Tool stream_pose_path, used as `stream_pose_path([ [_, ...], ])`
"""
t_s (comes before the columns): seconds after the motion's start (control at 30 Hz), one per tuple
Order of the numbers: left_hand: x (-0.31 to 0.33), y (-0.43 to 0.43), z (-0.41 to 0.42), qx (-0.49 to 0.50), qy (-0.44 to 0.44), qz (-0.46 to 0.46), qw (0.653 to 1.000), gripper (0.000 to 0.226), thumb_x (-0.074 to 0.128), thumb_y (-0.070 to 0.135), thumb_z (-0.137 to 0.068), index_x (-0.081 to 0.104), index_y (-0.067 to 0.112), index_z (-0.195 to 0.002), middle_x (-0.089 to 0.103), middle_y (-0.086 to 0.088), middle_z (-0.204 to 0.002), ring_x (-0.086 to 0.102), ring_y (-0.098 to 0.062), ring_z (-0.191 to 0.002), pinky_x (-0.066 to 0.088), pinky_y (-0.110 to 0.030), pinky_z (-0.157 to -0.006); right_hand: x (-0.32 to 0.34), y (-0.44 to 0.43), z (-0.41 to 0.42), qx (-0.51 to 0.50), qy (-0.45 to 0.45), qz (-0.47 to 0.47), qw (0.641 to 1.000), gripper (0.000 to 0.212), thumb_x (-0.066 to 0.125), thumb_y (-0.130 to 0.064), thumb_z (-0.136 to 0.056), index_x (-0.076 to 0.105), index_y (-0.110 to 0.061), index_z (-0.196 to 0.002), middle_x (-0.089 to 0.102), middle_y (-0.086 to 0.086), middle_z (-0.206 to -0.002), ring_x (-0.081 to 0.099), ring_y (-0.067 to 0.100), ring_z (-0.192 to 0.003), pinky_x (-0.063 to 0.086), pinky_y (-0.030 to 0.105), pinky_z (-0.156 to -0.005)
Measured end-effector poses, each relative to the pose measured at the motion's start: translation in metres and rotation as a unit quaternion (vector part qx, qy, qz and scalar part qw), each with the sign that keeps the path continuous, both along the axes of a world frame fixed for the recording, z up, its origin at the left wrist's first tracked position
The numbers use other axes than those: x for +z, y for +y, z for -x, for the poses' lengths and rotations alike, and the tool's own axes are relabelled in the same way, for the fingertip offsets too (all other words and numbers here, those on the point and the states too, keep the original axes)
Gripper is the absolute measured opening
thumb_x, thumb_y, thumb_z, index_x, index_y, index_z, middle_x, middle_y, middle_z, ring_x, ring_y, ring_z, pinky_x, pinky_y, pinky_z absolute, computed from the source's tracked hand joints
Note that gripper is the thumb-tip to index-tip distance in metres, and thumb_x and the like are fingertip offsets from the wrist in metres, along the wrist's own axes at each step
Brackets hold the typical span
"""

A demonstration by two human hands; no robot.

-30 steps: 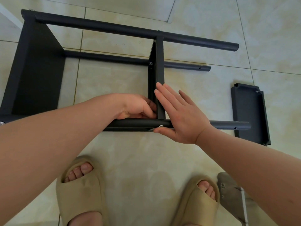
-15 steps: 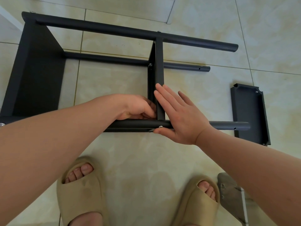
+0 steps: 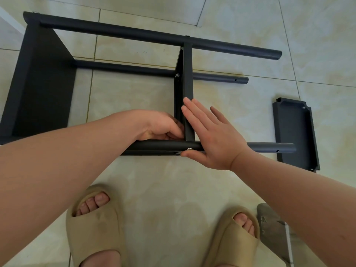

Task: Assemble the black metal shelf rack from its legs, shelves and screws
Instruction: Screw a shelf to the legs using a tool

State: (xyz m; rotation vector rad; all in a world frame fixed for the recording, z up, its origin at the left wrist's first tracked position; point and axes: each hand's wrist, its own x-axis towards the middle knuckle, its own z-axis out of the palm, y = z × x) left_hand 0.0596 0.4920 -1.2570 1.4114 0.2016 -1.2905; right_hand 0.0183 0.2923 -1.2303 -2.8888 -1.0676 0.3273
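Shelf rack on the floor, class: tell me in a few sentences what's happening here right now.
A person is joining the middle shelf to the rack's near leg, rack lying on its side. The right hand presses flat against that shelf, thumb under the leg beside a screw. The left hand curls into the joint's inner corner; what its fingers hold is hidden. A loose shelf lies to the right, unfitted.

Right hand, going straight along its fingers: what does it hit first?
The middle shelf: the right hand lies flat against its edge, fingers pointing along it. Beyond, probably the rear leg, though depth is unclear.
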Motion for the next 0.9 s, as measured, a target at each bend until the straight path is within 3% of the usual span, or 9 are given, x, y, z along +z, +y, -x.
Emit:
stream_pose_path([
  [0.1, 0.0011, 0.0005, 0.0001, 0.002, 0.016, 0.013, 1.000, 0.020, 0.053, -0.006, -0.091, 0.067, 0.007, -0.085, 0.071, -0.015, -0.079, 0.071, -0.027, -0.077, 0.058, -0.040, -0.080, -0.0008, 0.0004, 0.0003, 0.001, 0.000, 0.002, 1.000, 0.099, 0.032, -0.078, -0.093, 0.008, -0.011, -0.162, -0.002, 0.002, -0.170, -0.003, 0.020, -0.157, 0.019, 0.053, -0.124],
  [0.2, 0.0035, -0.0009, 0.0005, -0.026, 0.037, 0.003, 0.999, 0.020, 0.052, 0.008, -0.095, 0.071, 0.009, -0.089, 0.073, -0.014, -0.090, 0.069, -0.026, -0.082, 0.054, -0.039, -0.088, -0.0013, 0.0002, 0.0006, 0.001, -0.001, -0.001, 1.000, 0.099, 0.033, -0.077, -0.093, 0.009, -0.011, -0.162, -0.001, 0.003, -0.170, -0.001, 0.020, -0.157, 0.019, 0.053, -0.123],
  [0.3, 0.0060, -0.0032, 0.0009, -0.054, 0.010, -0.035, 0.998, 0.018, 0.058, 0.014, -0.094, 0.073, 0.010, -0.086, 0.074, -0.012, -0.088, 0.070, -0.024, -0.078, 0.055, -0.034, -0.080, -0.0016, -0.0003, 0.0003, 0.003, -0.004, -0.004, 1.000, 0.098, 0.033, -0.076, -0.093, 0.009, -0.010, -0.162, 0.000, 0.004, -0.170, -0.001, 0.021, -0.157, 0.020, 0.054, -0.123],
  [0.53, 0.0033, -0.0036, 0.0027, -0.012, -0.058, -0.024, 0.998, 0.013, 0.056, -0.001, -0.089, 0.067, 0.006, -0.086, 0.074, -0.011, -0.074, 0.072, -0.022, -0.068, 0.056, -0.027, -0.059, -0.0020, -0.0006, 0.0000, 0.004, -0.008, -0.012, 1.000, 0.098, 0.033, -0.076, -0.093, 0.011, -0.009, -0.162, 0.002, 0.005, -0.170, 0.001, 0.022, -0.157, 0.021, 0.054, -0.123],
  [0.9, 0.0077, -0.0038, 0.0018, -0.037, -0.042, -0.024, 0.998, 0.014, 0.053, 0.000, -0.092, 0.066, 0.005, -0.092, 0.075, -0.014, -0.079, 0.073, -0.022, -0.068, 0.056, -0.026, -0.057, -0.0017, -0.0010, -0.0012, 0.004, 0.003, -0.010, 1.000, 0.099, 0.033, -0.076, -0.093, 0.009, -0.010, -0.162, -0.001, 0.004, -0.170, 0.000, 0.021, -0.157, 0.019, 0.052, -0.124],
])
